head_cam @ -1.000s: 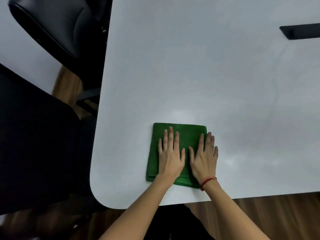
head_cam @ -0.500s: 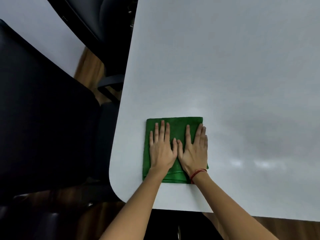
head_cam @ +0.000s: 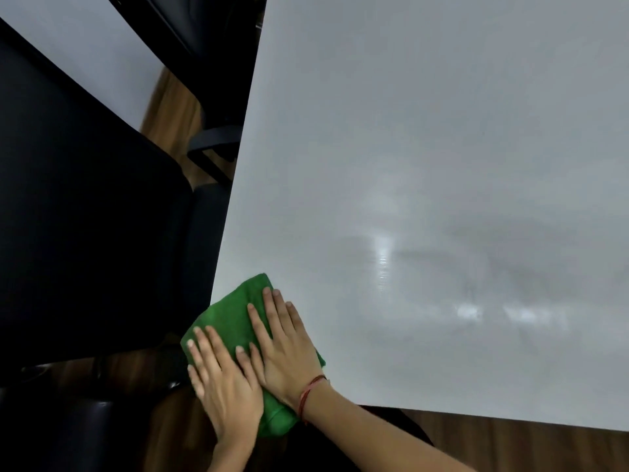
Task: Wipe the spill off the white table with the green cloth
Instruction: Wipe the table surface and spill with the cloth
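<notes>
The folded green cloth (head_cam: 235, 316) lies on the near-left corner of the white table (head_cam: 442, 131), and part of it hangs past the corner. My left hand (head_cam: 224, 386) presses flat on the overhanging part, off the table's edge. My right hand (head_cam: 286, 349), with a red cord at the wrist, presses flat on the cloth's right side over the tabletop. Both hands touch side by side. Shiny wet streaks (head_cam: 384, 260) show on the table to the right of the cloth, with more streaks (head_cam: 510, 315) farther right.
A black chair (head_cam: 85, 216) stands close against the table's left edge. A second black chair (head_cam: 204, 35) is at the far left corner. Another white surface (head_cam: 85, 46) lies beyond them, and wooden floor (head_cam: 170, 107) shows between.
Both hands have slid the cloth left and toward me, from the tabletop to the rounded corner, where it now overhangs. The cloth has turned and bunched. The view has shifted right.
</notes>
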A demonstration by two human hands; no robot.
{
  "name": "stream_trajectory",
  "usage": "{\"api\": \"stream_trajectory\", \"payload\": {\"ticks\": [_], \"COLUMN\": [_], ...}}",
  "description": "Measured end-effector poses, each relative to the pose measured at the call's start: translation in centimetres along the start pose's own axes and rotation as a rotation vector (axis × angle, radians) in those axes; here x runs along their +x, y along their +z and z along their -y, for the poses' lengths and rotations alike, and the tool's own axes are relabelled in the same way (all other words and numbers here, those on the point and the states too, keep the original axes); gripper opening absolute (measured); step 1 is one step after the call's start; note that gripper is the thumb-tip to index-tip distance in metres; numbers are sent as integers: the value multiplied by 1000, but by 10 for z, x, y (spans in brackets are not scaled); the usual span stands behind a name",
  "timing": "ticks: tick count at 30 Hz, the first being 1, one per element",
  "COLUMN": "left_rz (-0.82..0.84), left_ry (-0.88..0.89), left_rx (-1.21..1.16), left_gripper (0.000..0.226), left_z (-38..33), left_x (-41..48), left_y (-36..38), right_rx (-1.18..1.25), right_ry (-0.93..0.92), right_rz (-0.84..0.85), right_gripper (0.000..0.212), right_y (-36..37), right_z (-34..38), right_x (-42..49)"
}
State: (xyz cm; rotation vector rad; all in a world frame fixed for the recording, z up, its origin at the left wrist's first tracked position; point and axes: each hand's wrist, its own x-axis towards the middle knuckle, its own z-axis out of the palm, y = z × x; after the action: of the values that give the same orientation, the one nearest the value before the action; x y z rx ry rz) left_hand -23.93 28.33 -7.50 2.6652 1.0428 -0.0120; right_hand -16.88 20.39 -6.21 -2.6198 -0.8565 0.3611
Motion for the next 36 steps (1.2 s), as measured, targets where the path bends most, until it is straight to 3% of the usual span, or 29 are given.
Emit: {"api": "stream_trajectory", "payload": {"ticks": [6, 17, 29, 36], "left_rz": [40, 168, 359, 420], "left_ry": [90, 650, 1074, 1146], "left_rx": [82, 112, 81, 155], "left_gripper": [64, 69, 58, 60], "left_z": [-26, -138, -263, -325], "left_x": [-63, -129, -94, -49], "left_y": [22, 60, 82, 81], "right_rx": [-12, -133, -18, 28], "right_ry": [126, 682, 1189, 1230], "right_rz": [-4, -213, -332, -494], "right_gripper": [58, 62, 68, 68], "right_y": [-3, -27, -67, -92], "right_z": [-33, -131, -213, -257], "right_x": [-71, -181, -162, -118]}}
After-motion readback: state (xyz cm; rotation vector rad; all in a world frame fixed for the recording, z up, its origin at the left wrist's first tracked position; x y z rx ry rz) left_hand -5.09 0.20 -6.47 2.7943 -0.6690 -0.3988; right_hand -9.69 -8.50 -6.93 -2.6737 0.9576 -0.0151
